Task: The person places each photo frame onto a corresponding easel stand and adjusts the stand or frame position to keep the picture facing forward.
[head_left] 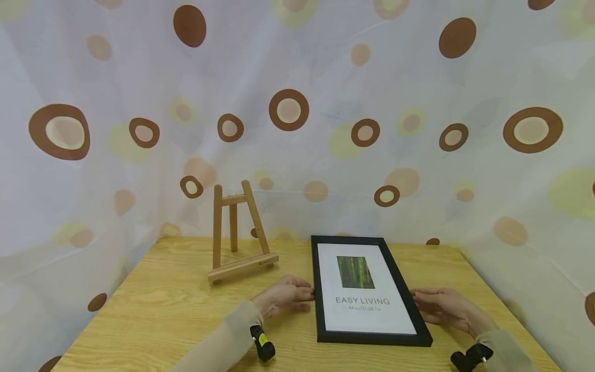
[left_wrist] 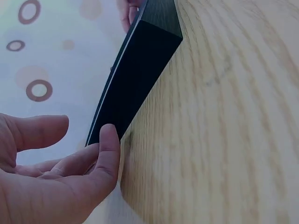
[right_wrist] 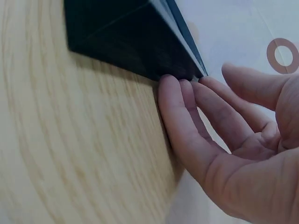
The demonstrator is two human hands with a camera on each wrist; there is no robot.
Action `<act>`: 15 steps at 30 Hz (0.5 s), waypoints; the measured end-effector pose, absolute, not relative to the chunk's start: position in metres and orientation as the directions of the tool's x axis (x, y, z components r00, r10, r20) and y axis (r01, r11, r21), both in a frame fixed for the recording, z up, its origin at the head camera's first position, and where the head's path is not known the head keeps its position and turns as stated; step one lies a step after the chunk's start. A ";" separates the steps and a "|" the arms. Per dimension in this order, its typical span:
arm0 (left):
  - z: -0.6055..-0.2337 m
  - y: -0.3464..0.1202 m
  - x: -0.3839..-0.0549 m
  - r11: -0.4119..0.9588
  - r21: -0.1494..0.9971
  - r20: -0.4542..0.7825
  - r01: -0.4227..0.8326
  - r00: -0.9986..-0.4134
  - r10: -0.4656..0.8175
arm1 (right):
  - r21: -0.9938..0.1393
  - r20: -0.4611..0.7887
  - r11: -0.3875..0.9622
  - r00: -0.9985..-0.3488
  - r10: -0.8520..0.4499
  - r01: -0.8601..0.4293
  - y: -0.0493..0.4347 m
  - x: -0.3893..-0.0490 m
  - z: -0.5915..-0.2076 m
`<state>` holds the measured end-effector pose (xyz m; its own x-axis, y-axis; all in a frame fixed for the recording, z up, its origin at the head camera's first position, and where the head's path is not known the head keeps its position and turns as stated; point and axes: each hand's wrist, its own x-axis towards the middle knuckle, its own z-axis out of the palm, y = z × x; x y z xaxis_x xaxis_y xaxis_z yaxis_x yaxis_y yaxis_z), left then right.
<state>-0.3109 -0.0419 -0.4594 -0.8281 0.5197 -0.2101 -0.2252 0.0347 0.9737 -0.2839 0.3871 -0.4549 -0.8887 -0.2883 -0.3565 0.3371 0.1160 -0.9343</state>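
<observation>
A black picture frame (head_left: 374, 338) lies flat on the table, its white sheet printed "EASY LIVING" around a small green forest picture. At its left side is my left hand (head_left: 284, 296), fingers slightly bent and thumb apart; in the left wrist view the fingertips (left_wrist: 109, 133) meet or nearly meet the frame's side (left_wrist: 135, 70). My right hand (head_left: 448, 309) is at the opposite side. Its fingertips (right_wrist: 169, 84) touch the lower part of the frame's side (right_wrist: 126, 44), with the thumb held away from it. Neither hand grips the frame.
A small wooden easel (head_left: 239, 266) stands to the left of the frame, near the back of the wooden table (head_left: 153, 305). Behind the table hangs a pale cloth (head_left: 325, 165) with brown and yellow dots. Each wrist wears a black camera strap (head_left: 262, 343).
</observation>
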 end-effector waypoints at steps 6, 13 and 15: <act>-0.462 -0.045 -0.311 0.024 0.977 -0.191 -0.211 -0.825 0.531 | -0.930 -0.360 0.057 -0.872 -0.333 0.362 0.387 -0.282 -0.456; -0.458 -0.044 -0.311 -0.022 0.968 -0.205 -0.251 -0.836 0.510 | -0.938 -0.322 0.018 -0.854 -0.409 0.346 0.393 -0.284 -0.463; -0.457 -0.043 -0.310 -0.037 0.962 -0.216 -0.269 -0.841 0.496 | -0.938 -0.320 0.016 -0.850 -0.418 0.345 0.394 -0.284 -0.464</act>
<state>-0.3098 -0.0427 -0.4573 -0.8412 0.4956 -0.2163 -0.2694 -0.0372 0.9623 -0.2842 0.3941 -0.4644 -0.8502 -0.4182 -0.3199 0.3453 0.0158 -0.9384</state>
